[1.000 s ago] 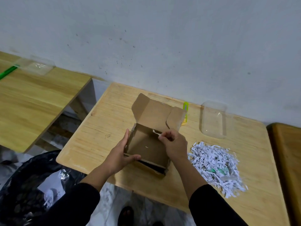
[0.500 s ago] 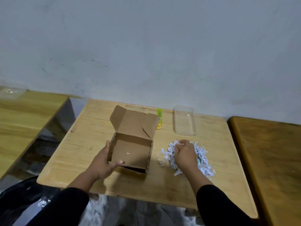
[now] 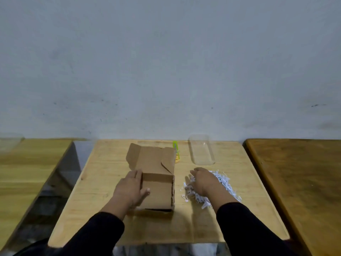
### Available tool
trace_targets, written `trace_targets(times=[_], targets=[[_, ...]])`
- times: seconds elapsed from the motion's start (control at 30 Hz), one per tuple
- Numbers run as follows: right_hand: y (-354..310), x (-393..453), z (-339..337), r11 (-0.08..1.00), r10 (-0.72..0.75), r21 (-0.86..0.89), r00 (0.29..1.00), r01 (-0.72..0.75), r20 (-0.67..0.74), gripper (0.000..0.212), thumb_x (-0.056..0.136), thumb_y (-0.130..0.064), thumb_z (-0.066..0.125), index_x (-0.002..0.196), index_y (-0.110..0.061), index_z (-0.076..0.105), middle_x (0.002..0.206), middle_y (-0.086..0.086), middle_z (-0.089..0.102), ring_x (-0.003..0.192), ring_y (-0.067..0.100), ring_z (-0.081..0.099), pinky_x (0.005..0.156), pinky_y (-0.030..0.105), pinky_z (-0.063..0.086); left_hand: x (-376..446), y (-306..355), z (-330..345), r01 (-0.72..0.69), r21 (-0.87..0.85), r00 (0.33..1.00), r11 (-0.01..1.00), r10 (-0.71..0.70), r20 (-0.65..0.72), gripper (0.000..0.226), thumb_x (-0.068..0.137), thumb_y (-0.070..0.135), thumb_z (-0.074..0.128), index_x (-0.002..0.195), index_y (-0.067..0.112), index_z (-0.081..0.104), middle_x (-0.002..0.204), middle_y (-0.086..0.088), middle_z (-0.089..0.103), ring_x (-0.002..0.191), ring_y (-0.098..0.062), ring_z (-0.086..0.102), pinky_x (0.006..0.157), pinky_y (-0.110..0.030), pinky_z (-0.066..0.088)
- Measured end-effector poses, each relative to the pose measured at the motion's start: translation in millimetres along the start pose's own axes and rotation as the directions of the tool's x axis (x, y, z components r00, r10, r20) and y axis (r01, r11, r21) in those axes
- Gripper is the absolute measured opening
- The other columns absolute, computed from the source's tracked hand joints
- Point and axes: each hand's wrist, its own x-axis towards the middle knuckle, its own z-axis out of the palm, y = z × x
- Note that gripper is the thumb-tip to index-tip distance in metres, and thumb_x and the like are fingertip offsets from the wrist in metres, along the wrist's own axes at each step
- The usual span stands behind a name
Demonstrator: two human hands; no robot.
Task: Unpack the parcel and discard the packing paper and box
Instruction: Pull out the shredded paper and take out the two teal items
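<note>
An open brown cardboard box (image 3: 158, 193) sits on the light wooden table (image 3: 103, 182), its lid flap (image 3: 151, 157) standing up at the back. The inside of the box looks bare. My left hand (image 3: 129, 189) holds the box's left wall, fingers along the outside and thumb hooked inside. A pile of white shredded packing paper (image 3: 223, 180) lies to the right of the box. My right hand (image 3: 203, 180) rests on top of that pile with its fingers stretched out.
A clear plastic tray (image 3: 202, 150) lies at the back right of the table, and a yellow-green item (image 3: 176, 150) pokes out behind the box lid. A darker wooden table (image 3: 295, 182) stands to the right, another table (image 3: 27, 172) to the left across a gap.
My right hand left the box and moved right onto the shredded paper pile. My left hand stayed on the box's left wall. The view has lifted toward the wall.
</note>
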Motion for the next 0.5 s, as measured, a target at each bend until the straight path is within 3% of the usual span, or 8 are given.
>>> trace_targets(times=[0.13, 0.27, 0.5], targets=[[-4.6, -8.3, -9.6, 0.998, 0.056, 0.007, 0.997, -0.055, -0.053, 0.049, 0.094, -0.025, 0.045, 0.141, -0.014, 0.035, 0.150, 0.008, 0.029, 0.134, 0.029, 0.036, 0.110, 0.038, 0.035, 11.8, 30.6, -17.9, -0.169, 0.066, 0.984, 0.984, 0.172, -0.048, 0.070, 0.088, 0.048, 0.050, 0.143, 0.017, 0.020, 0.147, -0.008, 0.031, 0.127, -0.026, 0.041, 0.102, -0.038, 0.042], [2.9, -17.8, -18.0, 0.994, 0.106, 0.025, 0.989, -0.104, -0.104, 0.051, 0.093, -0.022, 0.047, 0.142, -0.014, 0.032, 0.152, 0.007, 0.027, 0.135, 0.028, 0.035, 0.110, 0.037, 0.034, 21.9, 69.8, -29.6, -0.331, 0.092, 0.942, 0.939, 0.334, -0.022, 0.072, 0.091, 0.041, 0.048, 0.147, 0.011, 0.013, 0.151, -0.010, 0.024, 0.137, -0.027, 0.029, 0.111, -0.037, 0.029], [39.9, -32.5, -17.0, 0.981, 0.190, 0.073, 0.965, -0.180, -0.179, 0.055, 0.093, -0.023, 0.049, 0.143, -0.014, 0.028, 0.150, 0.008, 0.030, 0.135, 0.027, 0.034, 0.111, 0.037, 0.033, 35.0, 137.1, -18.4, -0.504, 0.145, 0.861, 0.851, 0.509, 0.006, 0.077, 0.094, 0.040, 0.045, 0.147, 0.006, 0.001, 0.153, -0.011, 0.018, 0.140, -0.027, 0.020, 0.112, -0.036, 0.026]])
